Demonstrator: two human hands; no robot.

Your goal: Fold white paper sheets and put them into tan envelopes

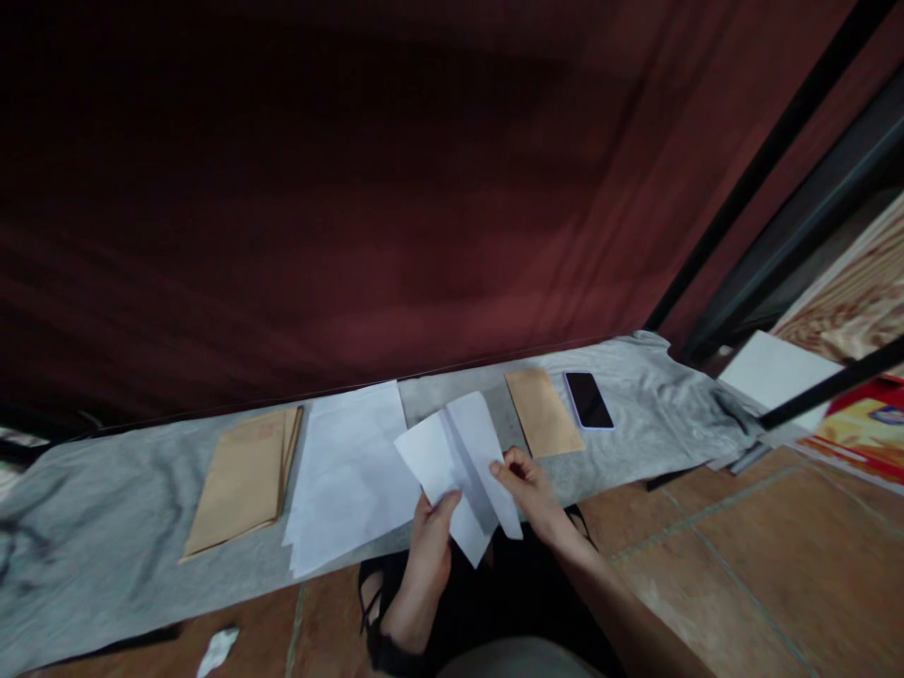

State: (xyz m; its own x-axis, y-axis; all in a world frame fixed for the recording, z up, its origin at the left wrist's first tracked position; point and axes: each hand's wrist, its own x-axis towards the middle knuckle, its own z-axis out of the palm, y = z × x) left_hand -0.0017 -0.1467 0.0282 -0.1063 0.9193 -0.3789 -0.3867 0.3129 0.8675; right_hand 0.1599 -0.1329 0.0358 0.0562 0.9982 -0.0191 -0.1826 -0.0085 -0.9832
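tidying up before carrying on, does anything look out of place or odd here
Yes. A crumpled white scrap lies on the tiled floor, near the gray cloth, looking like stray litter. The stack of white paper is also uneven at its near-left corner. I see no spill.

- Phone (589,401) with a dark screen and pale purple edge, lying on a grey cloth (656,386)
- Dark red backdrop (424,254) rising behind the cloth
- Brown floor tiles (749,584) with a crumpled white scrap (217,650) at lower left
- Red and yellow packaging (862,428) at far right
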